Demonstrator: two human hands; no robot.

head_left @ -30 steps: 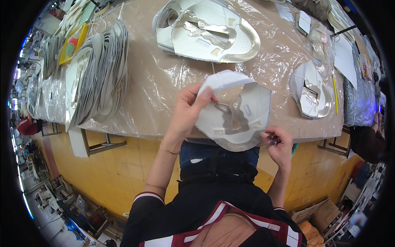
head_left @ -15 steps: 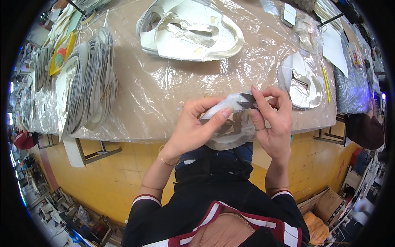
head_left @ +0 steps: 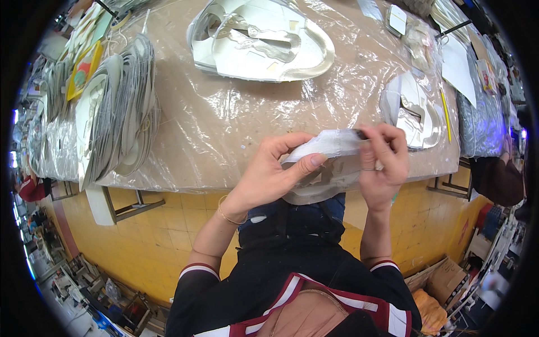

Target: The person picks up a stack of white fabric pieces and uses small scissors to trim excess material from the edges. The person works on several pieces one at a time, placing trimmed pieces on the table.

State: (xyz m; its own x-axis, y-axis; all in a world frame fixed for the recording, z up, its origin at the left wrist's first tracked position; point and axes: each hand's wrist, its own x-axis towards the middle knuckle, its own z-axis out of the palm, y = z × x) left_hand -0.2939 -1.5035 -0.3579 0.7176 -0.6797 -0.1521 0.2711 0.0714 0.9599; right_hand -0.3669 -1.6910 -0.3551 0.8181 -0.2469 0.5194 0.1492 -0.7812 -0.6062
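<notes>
My left hand is closed on a white and grey shoe upper, thumb on the near side and fingers behind. The piece hangs at the table's front edge, its white edge upward and a grey, partly see-through part below. At its right end is my right hand, smeared by motion, with its fingers bent around small dark thread snips. Only a bit of their dark metal shows now; whether the blades touch the upper I cannot tell.
Shiny plastic film covers the table. Stacked shoe uppers lie at the far middle, with another pile at the right beside a yellow pencil-like stick. A thick bundle of uppers stands at the left.
My right hand has moved a little to the right with the snips, whose blades showed plainly over the white edge before. More of that edge shows now. My left hand keeps its hold.
</notes>
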